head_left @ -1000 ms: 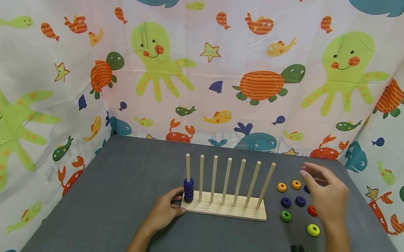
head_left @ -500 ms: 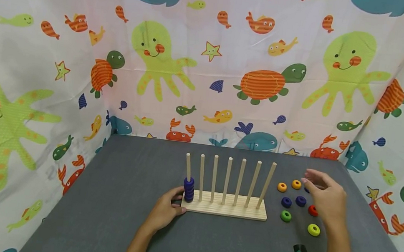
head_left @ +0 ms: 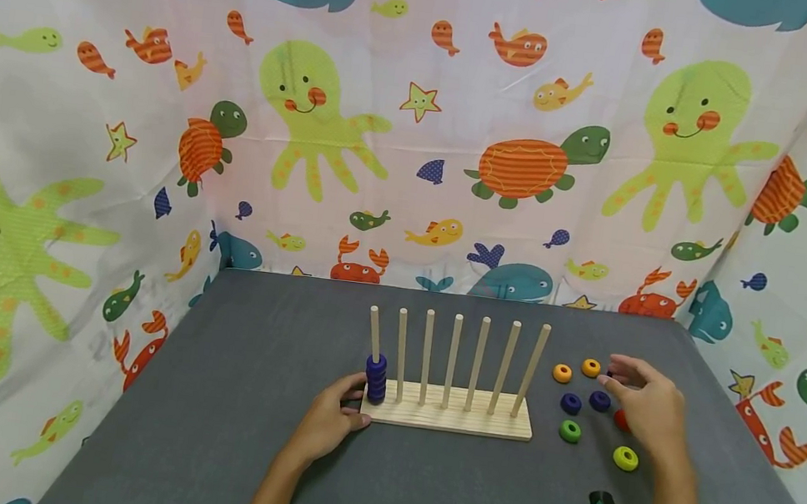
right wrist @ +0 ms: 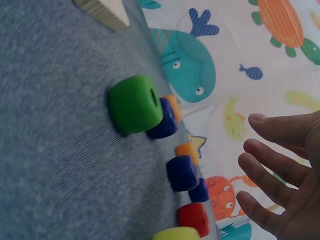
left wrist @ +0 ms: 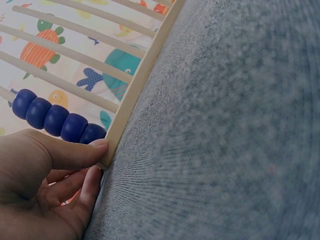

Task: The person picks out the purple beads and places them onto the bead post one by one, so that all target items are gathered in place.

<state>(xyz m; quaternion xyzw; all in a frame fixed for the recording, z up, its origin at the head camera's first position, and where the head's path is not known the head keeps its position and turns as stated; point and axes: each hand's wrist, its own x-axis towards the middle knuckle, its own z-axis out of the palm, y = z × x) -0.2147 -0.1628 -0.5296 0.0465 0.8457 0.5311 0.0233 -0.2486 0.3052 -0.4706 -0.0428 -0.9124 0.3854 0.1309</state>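
A pale wooden peg board [head_left: 458,421] with a row of upright pegs stands on the table. Several dark blue beads [head_left: 376,380] are stacked on its leftmost peg. My left hand [head_left: 326,421] holds that end of the base, and in the left wrist view the thumb [left wrist: 82,154] lies along its corner with fingers beneath. Over the loose beads at the right hovers my right hand [head_left: 651,407], fingers spread loosely with nothing between them. Below and beside it are a red bead [head_left: 621,420], partly hidden, and a blue bead [head_left: 600,401]. Another blue bead is mostly covered by the hand.
Other loose beads lie right of the board: orange [head_left: 590,367], blue [head_left: 570,404], green [head_left: 570,430] and yellow [head_left: 625,458]. Behind the grey table [head_left: 273,328] hangs a curtain [head_left: 413,51] printed with sea animals, which also runs along both sides.
My right hand has come down and slightly nearer, towards the beads, now covering more of the red one and the far blue one. The left hand stays on the board.
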